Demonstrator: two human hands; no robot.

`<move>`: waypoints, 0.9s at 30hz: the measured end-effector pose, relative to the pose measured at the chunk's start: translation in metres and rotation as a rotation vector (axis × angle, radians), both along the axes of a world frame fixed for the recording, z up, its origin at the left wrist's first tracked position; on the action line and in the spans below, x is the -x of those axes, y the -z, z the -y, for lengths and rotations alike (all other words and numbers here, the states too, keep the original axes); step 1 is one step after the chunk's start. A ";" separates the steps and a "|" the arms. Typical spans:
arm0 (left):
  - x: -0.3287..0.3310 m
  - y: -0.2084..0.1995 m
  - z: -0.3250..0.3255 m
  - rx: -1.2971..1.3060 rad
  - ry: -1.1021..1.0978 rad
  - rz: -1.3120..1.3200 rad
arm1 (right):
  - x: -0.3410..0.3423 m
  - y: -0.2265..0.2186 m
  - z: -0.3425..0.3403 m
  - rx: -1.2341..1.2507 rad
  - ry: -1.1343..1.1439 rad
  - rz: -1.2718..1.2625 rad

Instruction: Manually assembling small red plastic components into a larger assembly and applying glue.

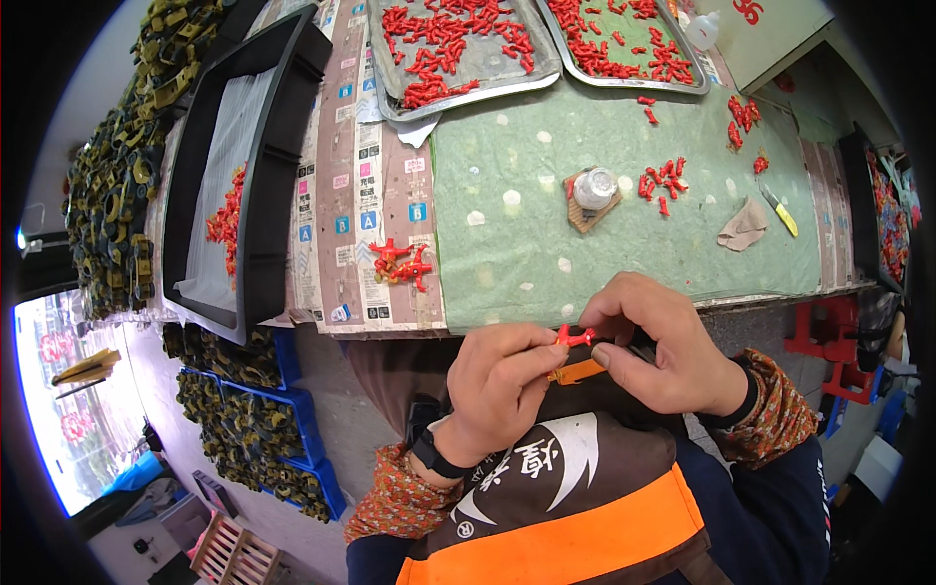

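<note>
Between the thumb and fingers of my left hand [502, 385] is a small red plastic figurine [573, 336], held just in front of the table edge above my lap. My right hand [668, 346] is close on its right side. Its thumb and forefinger are bent and apart around the figurine's end, and I cannot make out whether they touch it. Several like red figurines [663, 180] lie on the green cloth [517, 234] beyond my hands. To the left, another few red and yellowish pieces [400, 263] rest on the printed table covering.
Two metal trays [468, 96] of red pieces stand at the back. A clear jar [595, 187] sits on a cardboard pad, with a brown rag [744, 226] and a yellow-handled knife [780, 210] to its right. At left is a black bin [263, 195]; blue crates [310, 419] stand below.
</note>
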State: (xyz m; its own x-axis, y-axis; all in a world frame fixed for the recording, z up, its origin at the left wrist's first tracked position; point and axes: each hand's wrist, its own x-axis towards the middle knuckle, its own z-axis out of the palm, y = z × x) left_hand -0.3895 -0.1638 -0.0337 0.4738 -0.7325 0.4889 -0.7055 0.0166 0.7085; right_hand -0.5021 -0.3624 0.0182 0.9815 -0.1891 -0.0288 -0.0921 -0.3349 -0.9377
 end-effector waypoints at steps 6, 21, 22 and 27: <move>0.000 0.006 0.000 0.092 0.028 0.295 | 0.002 0.004 -0.003 -0.156 0.000 -0.042; -0.004 0.013 -0.006 0.117 0.073 0.551 | 0.003 0.003 -0.003 -0.133 -0.047 -0.075; -0.004 0.012 -0.006 0.117 0.073 0.550 | 0.004 0.002 -0.003 -0.122 -0.051 -0.082; -0.005 0.011 -0.008 0.115 0.120 0.539 | 0.005 0.000 -0.003 -0.152 -0.042 -0.094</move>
State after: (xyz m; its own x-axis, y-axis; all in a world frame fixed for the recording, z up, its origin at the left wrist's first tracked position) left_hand -0.3850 -0.1562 -0.0448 0.0515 -0.6934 0.7187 -0.9555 0.1752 0.2375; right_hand -0.5069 -0.3594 0.0182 0.9802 -0.1344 -0.1456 -0.1702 -0.1957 -0.9658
